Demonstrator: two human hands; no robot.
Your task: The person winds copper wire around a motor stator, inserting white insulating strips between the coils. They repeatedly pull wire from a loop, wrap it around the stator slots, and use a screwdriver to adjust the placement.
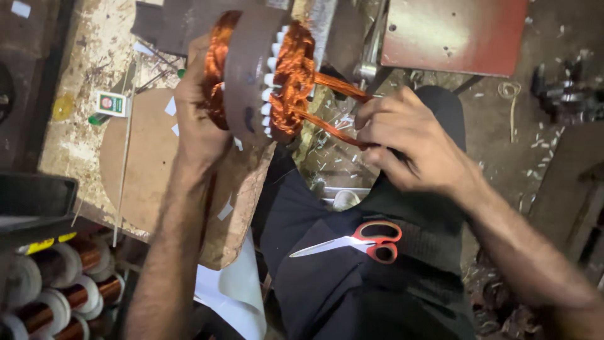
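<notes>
Held up above the lap, over the edge of the worktop (pixel 94 38): a motor stator (pixel 251 72) with copper windings (pixel 290 79), ring on edge, bore axis roughly left to right. Left hand (pixel 198 107) cupped around the far rim, fingers clamped on it. Right hand (pixel 402 141) pinching two copper wire leads (pixel 333 104) (fingers together on them), leads running rightward from the windings. On the dark trousers, red-handled scissors (pixel 358 242), blades pointing left. Lower left, copper wire spools (pixel 63 296).
</notes>
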